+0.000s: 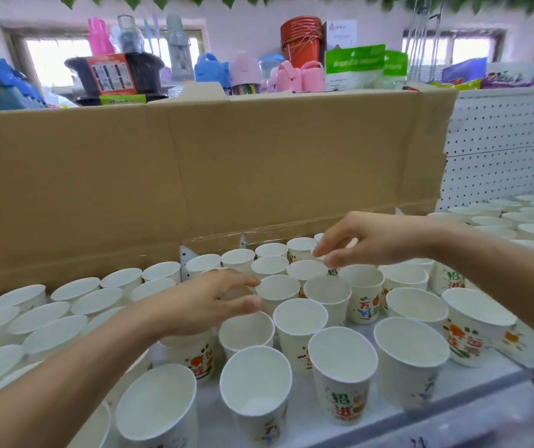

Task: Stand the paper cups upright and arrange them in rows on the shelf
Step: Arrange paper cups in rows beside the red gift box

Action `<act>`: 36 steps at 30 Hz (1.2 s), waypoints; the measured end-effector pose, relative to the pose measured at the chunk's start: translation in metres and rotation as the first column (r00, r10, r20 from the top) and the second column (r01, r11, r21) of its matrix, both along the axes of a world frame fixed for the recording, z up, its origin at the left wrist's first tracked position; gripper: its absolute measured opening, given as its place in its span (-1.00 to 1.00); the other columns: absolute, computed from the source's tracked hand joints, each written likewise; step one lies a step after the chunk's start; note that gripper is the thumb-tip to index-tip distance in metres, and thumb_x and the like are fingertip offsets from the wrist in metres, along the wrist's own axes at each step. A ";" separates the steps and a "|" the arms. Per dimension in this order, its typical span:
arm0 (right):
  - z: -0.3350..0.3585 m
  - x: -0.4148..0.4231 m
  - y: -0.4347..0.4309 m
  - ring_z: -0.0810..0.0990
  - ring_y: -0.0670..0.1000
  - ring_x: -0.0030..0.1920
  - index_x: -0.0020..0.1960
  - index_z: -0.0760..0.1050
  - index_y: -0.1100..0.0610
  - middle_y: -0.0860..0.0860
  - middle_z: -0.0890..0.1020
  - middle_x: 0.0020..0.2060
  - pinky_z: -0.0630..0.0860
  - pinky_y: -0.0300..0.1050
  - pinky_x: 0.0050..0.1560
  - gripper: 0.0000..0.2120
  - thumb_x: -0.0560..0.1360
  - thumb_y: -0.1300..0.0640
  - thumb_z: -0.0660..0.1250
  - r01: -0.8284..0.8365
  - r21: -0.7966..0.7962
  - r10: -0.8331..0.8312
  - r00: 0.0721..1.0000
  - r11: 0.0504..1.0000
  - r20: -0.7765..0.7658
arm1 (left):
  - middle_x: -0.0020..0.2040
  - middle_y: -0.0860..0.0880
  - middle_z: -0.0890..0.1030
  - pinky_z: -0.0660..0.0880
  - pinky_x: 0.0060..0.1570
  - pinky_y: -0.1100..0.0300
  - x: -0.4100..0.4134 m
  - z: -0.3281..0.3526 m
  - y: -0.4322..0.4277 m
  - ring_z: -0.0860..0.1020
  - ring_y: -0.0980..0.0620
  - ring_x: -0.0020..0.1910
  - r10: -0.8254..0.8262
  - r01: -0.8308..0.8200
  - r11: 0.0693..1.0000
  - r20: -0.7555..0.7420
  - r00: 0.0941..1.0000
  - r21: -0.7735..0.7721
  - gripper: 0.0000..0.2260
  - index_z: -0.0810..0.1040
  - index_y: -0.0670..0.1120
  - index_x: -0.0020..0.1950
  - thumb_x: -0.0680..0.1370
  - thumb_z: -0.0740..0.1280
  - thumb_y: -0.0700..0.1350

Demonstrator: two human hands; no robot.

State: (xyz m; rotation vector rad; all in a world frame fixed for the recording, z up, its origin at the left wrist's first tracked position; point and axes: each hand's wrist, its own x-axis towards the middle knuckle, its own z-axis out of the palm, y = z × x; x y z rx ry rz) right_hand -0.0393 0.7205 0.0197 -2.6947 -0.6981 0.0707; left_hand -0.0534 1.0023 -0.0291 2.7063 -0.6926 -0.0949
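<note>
Left grip [207, 302]: half-curled round a blurred paper cup [236, 294].
Right grip [365, 242]: fingertips bunched just above rear cups [302, 245]; hold unclear.

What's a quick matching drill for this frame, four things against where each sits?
Things:
1. cardboard sheet
2. red buckets
3. pegboard
4. left hand

Places:
A. far back, up high
B. over the cups, left of centre
C. standing right behind the cups
D. right of the cardboard sheet

Pairs: 1-C, 2-A, 3-D, 4-B
</note>
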 end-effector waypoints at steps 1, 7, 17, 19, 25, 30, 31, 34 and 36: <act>0.000 -0.001 0.010 0.58 -0.26 0.05 0.22 0.57 -0.11 -0.31 0.62 0.03 0.50 -0.24 0.10 -0.74 0.54 -0.04 0.33 -0.036 0.020 0.036 0.999 0.999 0.026 | 0.44 0.25 0.33 0.24 0.34 0.21 -0.003 0.001 0.002 0.28 0.25 0.37 0.012 -0.012 1.000 0.010 1.000 -0.016 -0.41 0.34 0.23 0.43 0.43 0.15 0.37; 0.002 -0.004 0.092 0.59 -0.21 0.02 0.27 0.50 -0.12 -0.21 0.61 0.04 0.53 -0.27 0.02 -0.70 0.53 -0.03 0.33 -0.235 0.045 0.228 0.967 0.971 0.117 | 0.32 0.30 0.41 0.29 0.14 0.39 -0.035 0.006 0.049 0.34 0.33 0.25 0.102 -0.099 0.995 0.144 0.984 -0.027 -0.53 0.39 0.17 0.41 0.52 0.28 0.22; 0.004 0.010 0.263 0.58 -0.20 -0.03 0.14 0.62 0.01 -0.31 0.60 -0.11 0.49 -0.27 0.04 -0.80 0.55 0.05 0.32 -0.390 -0.044 0.392 0.910 0.920 0.135 | 0.03 0.20 0.64 0.48 0.14 0.19 -0.059 0.034 0.244 0.56 0.25 0.06 0.483 -0.431 0.862 0.177 0.857 -0.268 -0.80 0.63 0.07 0.14 0.57 0.31 0.04; -0.001 0.014 0.299 0.58 -0.19 0.00 0.15 0.61 0.01 -0.32 0.60 -0.08 0.48 -0.26 0.07 -0.79 0.55 0.06 0.31 -0.403 -0.053 0.406 0.907 0.914 0.110 | 0.03 0.18 0.65 0.48 0.17 0.18 -0.055 0.034 0.281 0.57 0.25 0.06 0.520 -0.469 0.833 0.125 0.845 -0.293 -0.81 0.63 0.05 0.13 0.59 0.29 -0.01; -0.013 0.022 0.393 0.52 -0.07 0.02 0.25 0.55 -0.01 -0.13 0.60 0.09 0.42 -0.20 0.03 -0.73 0.58 0.07 0.25 -0.390 -0.178 0.408 0.910 0.903 0.076 | 0.12 0.13 0.64 0.41 0.05 0.34 -0.035 0.019 0.340 0.55 0.22 0.08 0.489 -0.482 0.859 -0.003 0.872 -0.176 -0.81 0.65 0.02 0.14 0.61 0.27 -0.07; -0.021 0.020 0.424 0.51 -0.03 0.02 0.26 0.52 -0.03 -0.08 0.57 0.18 0.42 -0.12 0.03 -0.72 0.58 0.01 0.22 -0.325 -0.334 0.330 0.943 0.885 -0.043 | 0.14 0.16 0.60 0.42 0.12 0.25 -0.030 0.010 0.343 0.54 0.15 0.10 0.439 -0.440 0.898 -0.087 0.894 0.005 -0.79 0.62 0.09 0.19 0.60 0.28 0.01; -0.022 0.020 0.424 0.52 -0.01 0.01 0.22 0.54 -0.03 -0.08 0.58 0.15 0.44 -0.10 0.04 -0.74 0.58 0.00 0.22 -0.327 -0.348 0.327 0.943 0.878 -0.061 | 0.12 0.16 0.60 0.43 0.08 0.23 -0.029 0.008 0.343 0.54 0.14 0.07 0.452 -0.453 0.891 -0.108 0.885 0.018 -0.79 0.62 0.11 0.18 0.60 0.27 0.05; -0.029 0.022 0.423 0.52 -0.01 -0.10 -0.01 0.56 0.02 -0.07 0.59 -0.10 0.43 -0.12 -0.10 -0.84 0.57 0.02 0.22 -0.357 -0.334 0.341 0.934 0.872 -0.106 | -0.06 0.16 0.59 0.40 -0.16 0.27 -0.028 0.003 0.345 0.52 0.14 -0.09 0.487 -0.486 0.873 -0.114 0.866 0.037 -0.80 0.64 0.08 0.04 0.59 0.26 0.11; -0.031 0.023 0.420 0.44 -0.04 -0.23 -0.18 0.52 -0.01 -0.11 0.50 -0.30 0.37 -0.16 -0.23 -0.83 0.56 0.02 0.23 -0.361 -0.322 0.347 0.932 0.875 -0.101 | -0.27 0.17 0.54 0.36 -0.33 0.32 -0.028 0.002 0.345 0.48 0.18 -0.26 0.498 -0.499 0.866 -0.115 0.859 0.024 -0.77 0.60 0.08 -0.20 0.58 0.27 0.11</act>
